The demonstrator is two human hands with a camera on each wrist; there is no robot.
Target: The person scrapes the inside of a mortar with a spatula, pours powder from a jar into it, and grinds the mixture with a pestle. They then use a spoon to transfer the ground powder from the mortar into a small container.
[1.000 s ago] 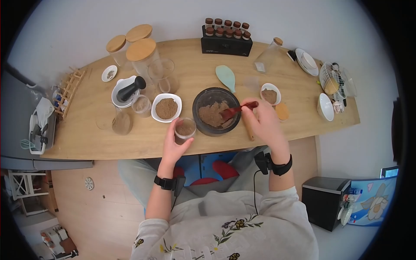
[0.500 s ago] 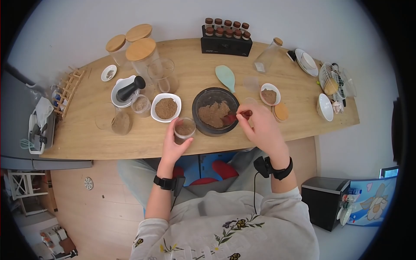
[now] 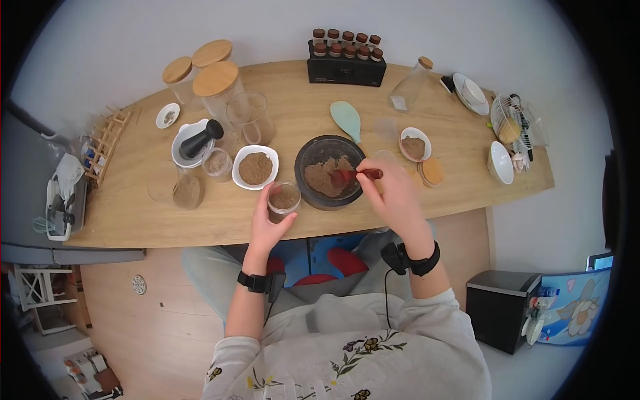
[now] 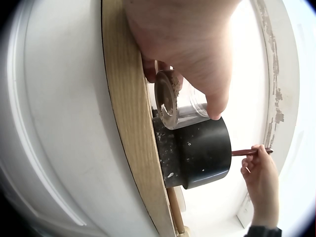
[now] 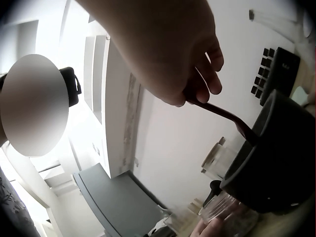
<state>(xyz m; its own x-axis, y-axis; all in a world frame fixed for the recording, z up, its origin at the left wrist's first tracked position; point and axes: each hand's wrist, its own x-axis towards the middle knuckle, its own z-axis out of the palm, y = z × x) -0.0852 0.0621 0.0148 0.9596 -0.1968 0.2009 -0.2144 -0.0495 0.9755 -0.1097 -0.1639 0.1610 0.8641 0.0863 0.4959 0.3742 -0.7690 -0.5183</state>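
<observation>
My left hand (image 3: pixel 265 228) holds a small clear jar (image 3: pixel 285 197) of brown powder, thumb on the near side, right beside the black mortar (image 3: pixel 301 189). In the left wrist view the jar (image 4: pixel 190 114) is tipped sideways by the camera's angle and overlaps the mortar (image 4: pixel 205 155). Between the fingers and thumb of my right hand (image 3: pixel 398 198) is the handle of a dark red spoon (image 3: pixel 368 175). Its bowl dips into the brown powder (image 3: pixel 320 177) inside the mortar. From the right wrist, the spoon (image 5: pixel 222 112) slopes down over the mortar's rim.
Left of the mortar stand a white bowl (image 3: pixel 256 167) of brown powder, a white mortar with a black pestle (image 3: pixel 201 139), and lidded jars (image 3: pixel 218 80). A green spatula (image 3: pixel 346 120) and a spice rack (image 3: pixel 346 71) lie beyond. To the right is another powder bowl (image 3: pixel 415 145).
My right hand has moved slightly left, and the spoon's bowl has shifted left through the powder in the mortar. The left hand and its jar have stayed in place.
</observation>
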